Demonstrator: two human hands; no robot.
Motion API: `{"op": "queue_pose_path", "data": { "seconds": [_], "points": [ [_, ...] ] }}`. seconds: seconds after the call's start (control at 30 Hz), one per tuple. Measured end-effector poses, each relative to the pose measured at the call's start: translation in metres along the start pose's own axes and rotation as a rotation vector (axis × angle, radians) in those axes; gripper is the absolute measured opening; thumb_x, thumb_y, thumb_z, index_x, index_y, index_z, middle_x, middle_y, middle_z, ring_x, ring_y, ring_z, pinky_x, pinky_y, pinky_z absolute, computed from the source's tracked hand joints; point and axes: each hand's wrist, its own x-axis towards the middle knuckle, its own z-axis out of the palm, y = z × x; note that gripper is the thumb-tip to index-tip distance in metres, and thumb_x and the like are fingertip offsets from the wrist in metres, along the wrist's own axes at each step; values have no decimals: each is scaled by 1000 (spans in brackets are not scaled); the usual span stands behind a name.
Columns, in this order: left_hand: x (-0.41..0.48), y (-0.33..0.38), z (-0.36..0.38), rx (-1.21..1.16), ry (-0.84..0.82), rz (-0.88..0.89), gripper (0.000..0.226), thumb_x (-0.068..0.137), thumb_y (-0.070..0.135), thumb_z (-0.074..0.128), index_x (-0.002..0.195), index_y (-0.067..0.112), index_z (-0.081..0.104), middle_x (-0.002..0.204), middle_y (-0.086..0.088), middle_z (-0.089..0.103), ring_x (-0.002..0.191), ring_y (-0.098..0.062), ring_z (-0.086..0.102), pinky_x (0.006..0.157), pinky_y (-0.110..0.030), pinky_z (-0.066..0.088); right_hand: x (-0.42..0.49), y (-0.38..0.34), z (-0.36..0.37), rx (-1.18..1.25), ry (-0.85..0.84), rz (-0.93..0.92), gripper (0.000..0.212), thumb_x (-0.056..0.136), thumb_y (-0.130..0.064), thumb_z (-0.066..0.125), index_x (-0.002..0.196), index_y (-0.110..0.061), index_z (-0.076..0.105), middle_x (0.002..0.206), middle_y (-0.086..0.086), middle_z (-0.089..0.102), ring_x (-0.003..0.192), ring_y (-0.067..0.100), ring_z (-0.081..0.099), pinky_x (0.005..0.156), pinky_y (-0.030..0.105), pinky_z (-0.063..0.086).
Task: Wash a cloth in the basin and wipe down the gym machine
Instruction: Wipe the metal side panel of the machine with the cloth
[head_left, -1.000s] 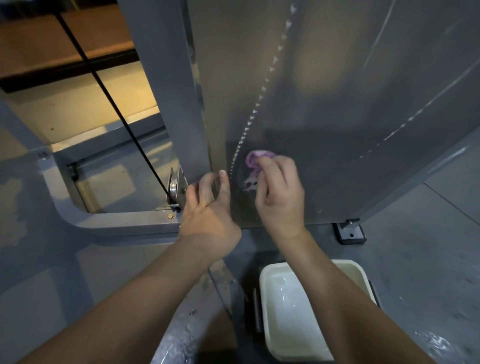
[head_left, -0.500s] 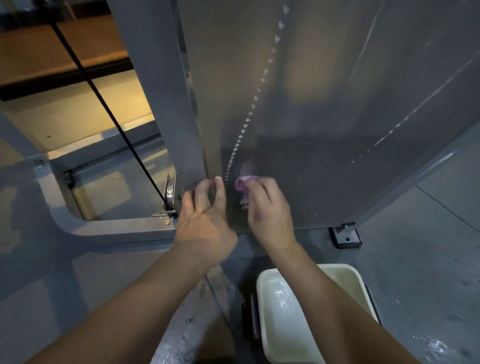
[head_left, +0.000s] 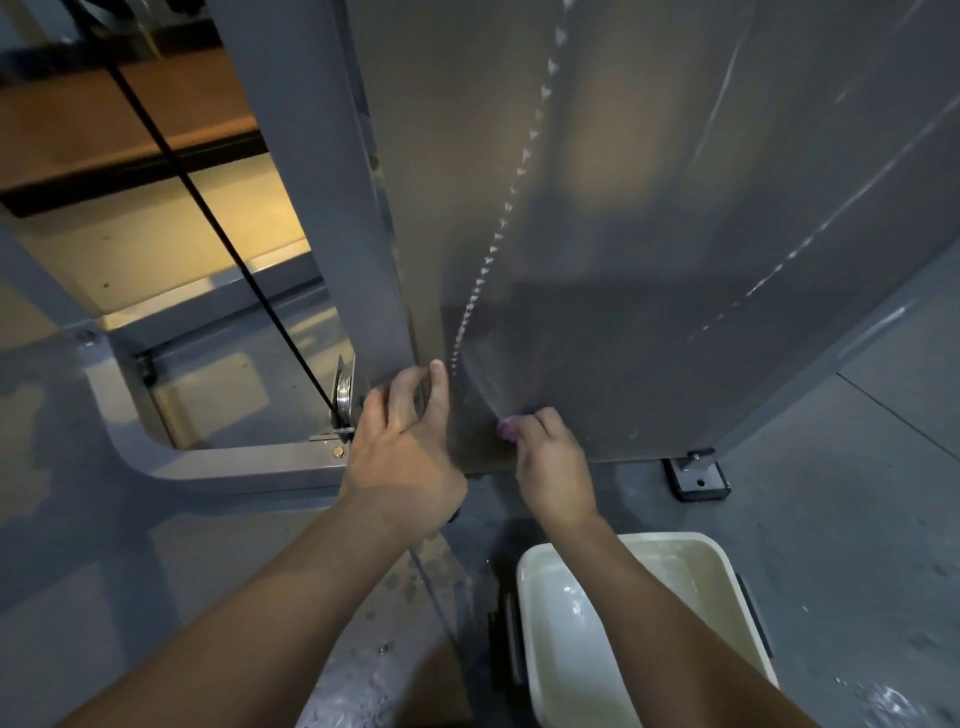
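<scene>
Gym machine's grey panel (head_left: 649, 234) fills the upper centre and right of frame, wet streaks and a beaded drip line running down it. Grey upright post (head_left: 322, 182) just left of the panel, base frame (head_left: 218, 462) curving across the left. Grey floor (head_left: 857, 519) on the right, wet patches at lower right. White basin (head_left: 722, 571) at lower centre-right on the floor, water in it, partly covered by the right forearm. Black cable (head_left: 208, 218) runs diagonally from the upper left down to a metal pulley (head_left: 344, 392) at the post's foot. Black floor bracket (head_left: 696, 475) at the panel's lower right corner. Left hand (head_left: 402, 447) at centre, fingers curled round the panel's lower left edge, thumb up against the face. Right hand (head_left: 553, 462) just right of it, pinching a purple cloth (head_left: 506, 428) against the panel's bottom edge; only a small bit of cloth shows past the fingertips.
</scene>
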Motion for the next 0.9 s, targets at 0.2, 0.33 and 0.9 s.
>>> {"op": "queue_pose_path", "data": {
  "seconds": [0.2, 0.33, 0.9],
  "points": [
    [-2, 0, -7, -12, -32, 16, 101, 86, 19, 57, 163, 26, -8, 154, 11, -1, 142, -21, 4, 121, -36, 24, 36, -73, -39, 149, 223, -232, 24, 90, 2, 58, 105, -9, 74, 105, 5, 64, 96, 21, 69, 82, 28, 56],
    [-8, 0, -20, 6, 3, 36, 97, 88, 19, 57, 163, 22, -3, 154, 9, 7, 143, -18, 9, 117, -38, 32, 26, -56, -20, 32, 97, -220, 35, 85, 3, 69, 117, -11, 68, 113, 3, 59, 101, 23, 66, 82, 33, 57],
    [-19, -16, -48, 35, 392, 36, 105, 81, 9, 61, 158, 52, 3, 158, 2, 7, 152, -27, 5, 117, -49, 33, 22, -59, -8, -152, -126, -274, 37, 81, 5, 70, 112, -13, 60, 101, 7, 48, 84, 38, 62, 61, 42, 54]
  ]
}}
